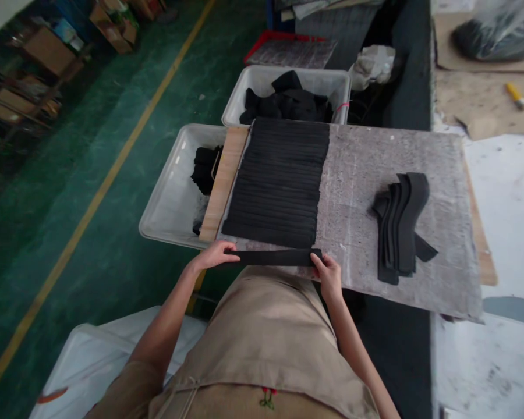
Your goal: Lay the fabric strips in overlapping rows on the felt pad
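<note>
A flat black strip (273,258) is stretched level between my two hands, just in front of my apron. My left hand (218,254) pinches its left end, and my right hand (326,269) grips the right end with the thumb on top. Right beyond the strip, many similar black strips lie side by side in a block (279,180) on a grey, speckled board (353,157). A loose pile of black strips (402,227) rests on the board's right part, some of them curled and one sticking out at an angle.
White tubs (166,192) with black pieces stand left of and behind the board; a wooden slat (225,183) runs along its left edge. On the right, a white worktable (506,215) carries a yellow-handled tool (516,96) and a plastic bag (498,35). Another white container (87,361) is at lower left.
</note>
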A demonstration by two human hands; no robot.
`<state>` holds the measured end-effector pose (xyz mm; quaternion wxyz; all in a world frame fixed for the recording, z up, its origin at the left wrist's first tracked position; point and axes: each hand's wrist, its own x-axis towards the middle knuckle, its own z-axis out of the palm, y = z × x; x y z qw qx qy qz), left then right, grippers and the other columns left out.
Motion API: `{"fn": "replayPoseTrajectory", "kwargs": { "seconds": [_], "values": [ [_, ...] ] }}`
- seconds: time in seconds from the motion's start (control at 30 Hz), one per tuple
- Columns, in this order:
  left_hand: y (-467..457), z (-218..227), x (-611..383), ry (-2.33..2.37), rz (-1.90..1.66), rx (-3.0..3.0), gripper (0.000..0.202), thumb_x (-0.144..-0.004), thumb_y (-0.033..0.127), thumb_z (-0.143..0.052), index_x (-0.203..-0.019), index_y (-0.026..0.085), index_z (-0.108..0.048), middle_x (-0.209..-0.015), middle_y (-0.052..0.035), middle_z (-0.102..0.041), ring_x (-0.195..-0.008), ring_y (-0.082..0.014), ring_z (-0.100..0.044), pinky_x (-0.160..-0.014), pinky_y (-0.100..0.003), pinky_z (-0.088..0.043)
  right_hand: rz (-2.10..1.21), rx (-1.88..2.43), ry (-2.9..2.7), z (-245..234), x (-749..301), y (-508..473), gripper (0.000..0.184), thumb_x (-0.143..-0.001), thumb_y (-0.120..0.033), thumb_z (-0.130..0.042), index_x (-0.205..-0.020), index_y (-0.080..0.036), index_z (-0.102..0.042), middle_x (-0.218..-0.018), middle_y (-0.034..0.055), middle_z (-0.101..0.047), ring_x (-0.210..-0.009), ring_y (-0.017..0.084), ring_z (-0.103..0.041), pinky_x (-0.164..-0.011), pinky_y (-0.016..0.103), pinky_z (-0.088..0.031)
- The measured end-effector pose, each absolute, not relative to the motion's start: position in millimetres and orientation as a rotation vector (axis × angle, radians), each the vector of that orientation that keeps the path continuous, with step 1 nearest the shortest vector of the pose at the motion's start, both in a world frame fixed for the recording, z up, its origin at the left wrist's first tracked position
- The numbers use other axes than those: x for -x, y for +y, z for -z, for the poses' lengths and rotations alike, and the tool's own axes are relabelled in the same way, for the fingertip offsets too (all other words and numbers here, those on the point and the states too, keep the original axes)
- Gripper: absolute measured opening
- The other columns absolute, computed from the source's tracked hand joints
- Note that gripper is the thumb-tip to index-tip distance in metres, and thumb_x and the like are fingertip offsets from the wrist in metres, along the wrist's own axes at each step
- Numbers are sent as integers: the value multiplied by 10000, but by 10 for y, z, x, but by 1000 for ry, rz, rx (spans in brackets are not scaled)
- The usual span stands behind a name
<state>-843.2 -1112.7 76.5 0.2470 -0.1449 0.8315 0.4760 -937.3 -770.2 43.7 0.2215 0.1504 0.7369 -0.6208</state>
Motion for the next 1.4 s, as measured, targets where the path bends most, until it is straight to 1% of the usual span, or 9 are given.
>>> {"fn": "replayPoseTrajectory", "kwargs": {
  "seconds": [0.1, 0.17, 0.37, 0.47, 0.57, 0.7, 1.0, 1.23, 1.4],
  "values": [
    [-11405, -683, 8397, 2442, -1317, 492, 345, -708, 517, -669, -749, 174, -675, -738, -17, -654, -716, -190, -585, -656, -265, -435, 1551, -302, 2187, -397, 9367, -7851, 575, -693, -768, -537, -712, -193, -548, -510, -31, -501, -447, 132, -473, -428, 248, -367],
    [-11518, -622, 8404, 2544, -1297, 614, 365, -696, 526, -669, -784, 171, -684, -758, -24, -672, -725, -195, -591, -674, -274, -437, 1478, -286, 2278, -382, 9371, -7909, 579, -704, -776, -508, -700, -199, -546, -500, -23, -498, -464, 150, -494, -449, 254, -367],
    [-11663, -429, 8455, 2621, -1312, 746, 404, -689, 543, -649, -812, 160, -682, -712, -27, -674, -643, -174, -566, -606, -264, -418, 1167, -265, 2662, -376, 9392, -7983, 537, -729, -730, -513, -650, -200, -554, -639, 35, -573, -591, 163, -471, -587, 279, -341],
    [-11696, -322, 8467, 2623, -1355, 747, 402, -703, 550, -630, -813, 166, -669, -687, -20, -659, -611, -159, -558, -596, -257, -418, 1050, -251, 2739, -367, 9398, -8005, 532, -786, -706, -453, -672, -200, -574, -688, 53, -609, -608, 171, -485, -604, 282, -332],
    [-11709, -222, 8467, 2649, -1309, 829, 388, -694, 564, -635, -741, 179, -629, -589, 13, -581, -530, -133, -507, -534, -240, -378, 964, -253, 2772, -361, 9406, -8026, 523, -828, -674, -418, -701, -202, -604, -701, 62, -634, -618, 183, -513, -597, 278, -322],
    [-11698, -158, 8463, 2698, -1264, 957, 377, -674, 559, -664, -688, 191, -579, -539, 36, -522, -504, -117, -472, -497, -227, -336, 894, -273, 2794, -378, 9422, -8056, 499, -847, -643, -426, -710, -205, -623, -679, 66, -644, -617, 195, -531, -575, 276, -306],
    [-11678, -121, 8439, 2609, -1435, 1072, 380, -697, 564, -638, -735, 191, -575, -572, 38, -559, -403, -94, -472, -446, -219, -336, 770, -284, 2813, -411, 9433, -8104, 337, -873, -491, -508, -750, -199, -624, -672, 33, -620, -588, 160, -496, -553, 257, -256],
    [-11666, -71, 8424, 2633, -1435, 1150, 373, -700, 557, -654, -710, 192, -575, -545, 39, -551, -428, -99, -461, -463, -221, -350, 675, -236, 2833, -407, 9428, -8124, 324, -901, -470, -500, -787, -199, -636, -688, 25, -612, -562, 139, -458, -548, 259, -224],
    [-11662, -42, 8427, 2661, -1422, 1186, 366, -672, 538, -687, -695, 185, -594, -593, 14, -588, -534, -125, -531, -536, -226, -395, 618, -224, 2842, -389, 9443, -8120, 337, -913, -475, -488, -820, -198, -655, -701, 35, -612, -570, 143, -454, -548, 262, -216]
  ]
}}
